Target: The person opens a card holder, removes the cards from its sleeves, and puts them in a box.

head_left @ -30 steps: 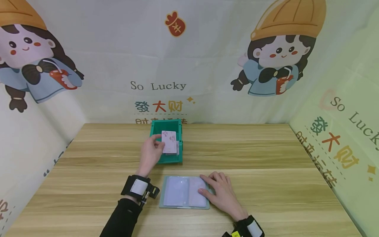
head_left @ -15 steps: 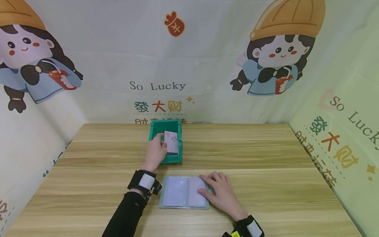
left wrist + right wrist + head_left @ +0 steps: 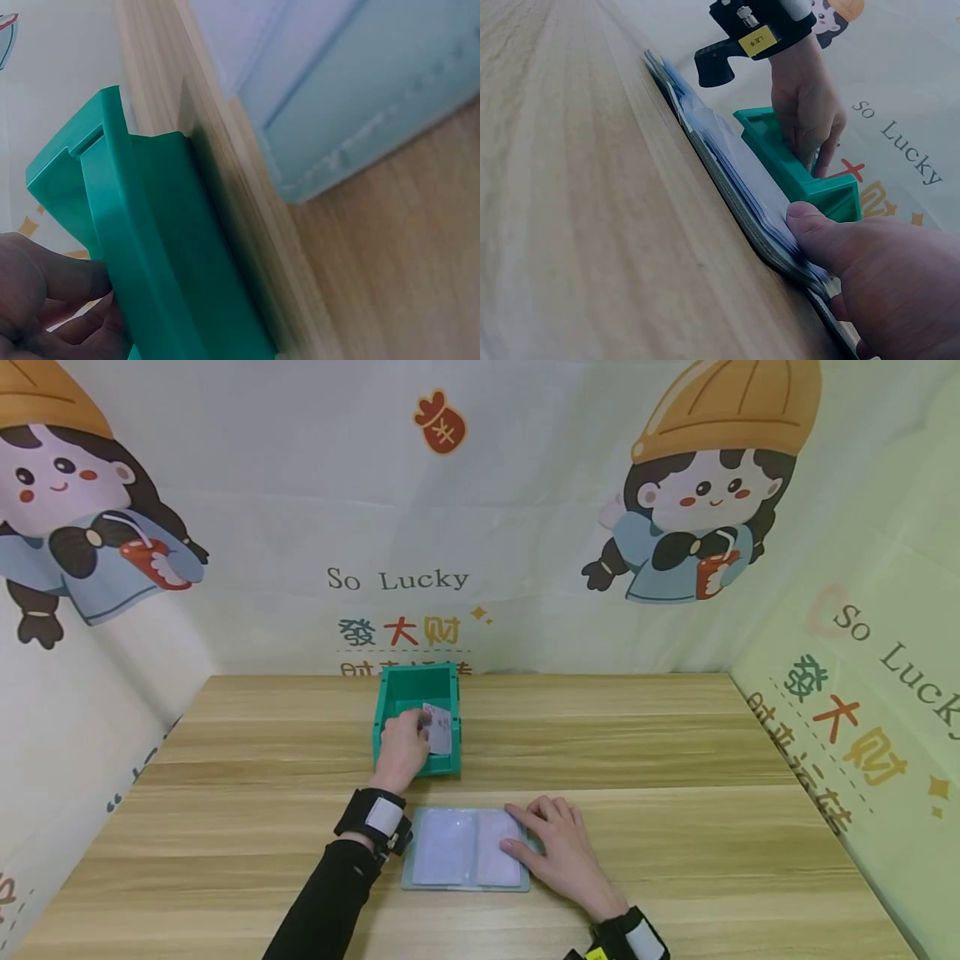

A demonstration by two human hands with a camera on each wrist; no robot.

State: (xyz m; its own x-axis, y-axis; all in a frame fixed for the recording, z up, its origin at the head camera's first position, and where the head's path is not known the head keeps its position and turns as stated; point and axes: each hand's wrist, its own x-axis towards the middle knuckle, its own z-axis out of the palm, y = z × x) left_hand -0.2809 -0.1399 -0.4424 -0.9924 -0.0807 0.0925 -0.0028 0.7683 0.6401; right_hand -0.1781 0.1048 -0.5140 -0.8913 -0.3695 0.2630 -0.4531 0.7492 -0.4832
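In the head view my left hand (image 3: 403, 745) is inside the green bin (image 3: 416, 675), its thumb and fingers pinching a pale card (image 3: 439, 731) with a pink print at its left edge. The left wrist view shows the curled fingers (image 3: 71, 274) beside the bin's wall, with the card mostly hidden. My right hand (image 3: 561, 856) rests on the right side of an open card album (image 3: 444, 847) with clear sleeves and a pale blue-green cover. Its thumb (image 3: 808, 219) lies on top of the sleeves in the right wrist view.
The wood-grain table (image 3: 675, 777) reaches back to a printed cloth backdrop (image 3: 525, 527). The bin stands near the table's back edge, directly beyond the album. A black strap with a small camera (image 3: 375, 818) sits on my left wrist.
My left hand has moved slightly right and deeper into the bin, taking the card lower with it. The right hand and the album have stayed in place.
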